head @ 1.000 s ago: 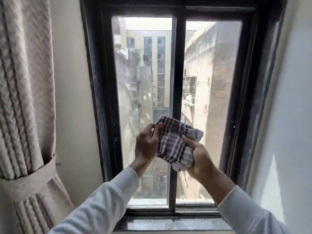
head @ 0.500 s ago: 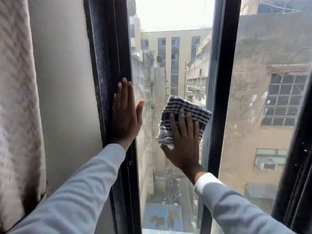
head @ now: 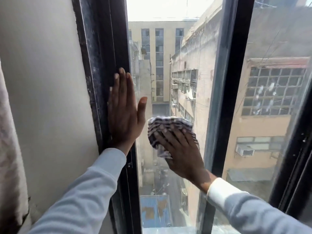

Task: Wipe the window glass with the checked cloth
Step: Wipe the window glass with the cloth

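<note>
Checked cloth (head: 168,125) under flat right hand (head: 182,152), apparently pressed on glass (head: 168,73); grip open

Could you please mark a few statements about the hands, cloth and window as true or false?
1. The right hand presses the checked cloth flat against the left pane. True.
2. The left hand also holds the cloth. False: it rests open on the left frame.
3. The cloth lies on the right pane. False: it is left of the centre bar.
4. Both arms wear pale long sleeves. True.
</note>
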Action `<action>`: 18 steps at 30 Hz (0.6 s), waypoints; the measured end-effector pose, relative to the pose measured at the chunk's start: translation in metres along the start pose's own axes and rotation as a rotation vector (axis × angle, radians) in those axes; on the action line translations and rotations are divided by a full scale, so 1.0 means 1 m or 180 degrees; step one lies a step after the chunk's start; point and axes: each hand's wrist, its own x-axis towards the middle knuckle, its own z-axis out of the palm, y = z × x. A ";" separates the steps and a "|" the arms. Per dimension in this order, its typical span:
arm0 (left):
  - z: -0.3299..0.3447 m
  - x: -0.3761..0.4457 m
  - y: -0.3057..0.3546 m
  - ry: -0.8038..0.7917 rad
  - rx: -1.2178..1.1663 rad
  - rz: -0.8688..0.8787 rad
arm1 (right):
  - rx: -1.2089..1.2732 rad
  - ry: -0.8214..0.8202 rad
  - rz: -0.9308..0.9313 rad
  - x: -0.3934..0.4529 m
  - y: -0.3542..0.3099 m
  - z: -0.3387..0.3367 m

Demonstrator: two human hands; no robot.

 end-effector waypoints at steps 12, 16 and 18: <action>0.004 -0.002 -0.004 0.0035 0.0127 0.0067 | 0.0070 0.0583 0.0367 0.096 0.047 -0.032; 0.003 -0.001 -0.002 -0.0019 0.0126 0.0031 | 0.0362 0.0851 0.1901 0.048 0.030 -0.030; 0.004 -0.002 -0.002 0.0012 0.0190 0.0030 | 0.0311 0.0173 0.1061 0.007 -0.020 -0.017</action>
